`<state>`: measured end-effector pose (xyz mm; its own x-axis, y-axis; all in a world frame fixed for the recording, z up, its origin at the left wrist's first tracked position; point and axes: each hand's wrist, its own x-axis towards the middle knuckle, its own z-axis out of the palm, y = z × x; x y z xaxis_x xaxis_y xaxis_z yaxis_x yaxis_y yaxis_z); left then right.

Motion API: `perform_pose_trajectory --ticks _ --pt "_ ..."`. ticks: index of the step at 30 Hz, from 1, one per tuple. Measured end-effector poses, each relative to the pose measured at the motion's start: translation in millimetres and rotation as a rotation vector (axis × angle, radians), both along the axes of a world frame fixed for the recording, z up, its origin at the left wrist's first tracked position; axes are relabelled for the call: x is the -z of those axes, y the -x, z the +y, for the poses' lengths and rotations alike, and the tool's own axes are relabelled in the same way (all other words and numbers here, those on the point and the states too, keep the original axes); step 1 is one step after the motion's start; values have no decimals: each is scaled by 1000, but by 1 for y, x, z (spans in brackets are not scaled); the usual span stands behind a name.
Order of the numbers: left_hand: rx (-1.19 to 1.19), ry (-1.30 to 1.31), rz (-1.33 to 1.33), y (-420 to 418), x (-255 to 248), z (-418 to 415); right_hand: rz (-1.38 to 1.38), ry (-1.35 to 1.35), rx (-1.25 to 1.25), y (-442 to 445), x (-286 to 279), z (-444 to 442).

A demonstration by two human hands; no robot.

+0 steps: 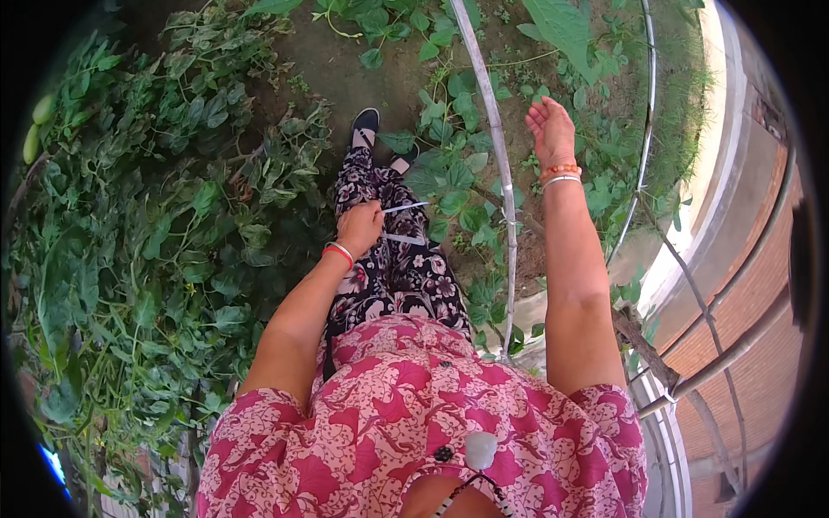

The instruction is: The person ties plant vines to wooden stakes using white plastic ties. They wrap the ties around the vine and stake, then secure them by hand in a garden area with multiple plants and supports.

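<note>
My left hand (361, 228) is closed around a thin white strip (404, 239) in front of my thighs. Two lengths of the strip stick out to the right of the fist; the part inside the fist is hidden. My right hand (550, 133) is stretched forward to the right of a slender pole (495, 129), apart from it. Nothing shows in that hand, and its fingers are slightly curled. Green leafy vines (466, 178) climb and spread to the left of the pole.
Dense, partly wilted foliage (194, 213) fills the left side, with pale green gourds (31, 144) at the far edge. A curved metal-looking pole (647, 97) rises on the right. Beyond are tied wooden poles (732, 349) and a brick wall (751, 324). Bare soil (350, 58) lies ahead of my shoes.
</note>
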<state>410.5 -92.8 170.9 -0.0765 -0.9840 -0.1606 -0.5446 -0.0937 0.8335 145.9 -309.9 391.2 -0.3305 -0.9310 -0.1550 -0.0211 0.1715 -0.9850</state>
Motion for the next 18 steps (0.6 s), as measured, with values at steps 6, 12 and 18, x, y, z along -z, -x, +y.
perform_pose_trajectory --ticks 6,12,18 --pt "-77 44 -22 11 25 -27 144 -146 -28 15 60 -131" --pt "-72 34 -32 13 25 -36 284 -307 -40 43 125 -235" --pt "-28 33 6 18 24 -40 633 -399 -255 56 153 -263"
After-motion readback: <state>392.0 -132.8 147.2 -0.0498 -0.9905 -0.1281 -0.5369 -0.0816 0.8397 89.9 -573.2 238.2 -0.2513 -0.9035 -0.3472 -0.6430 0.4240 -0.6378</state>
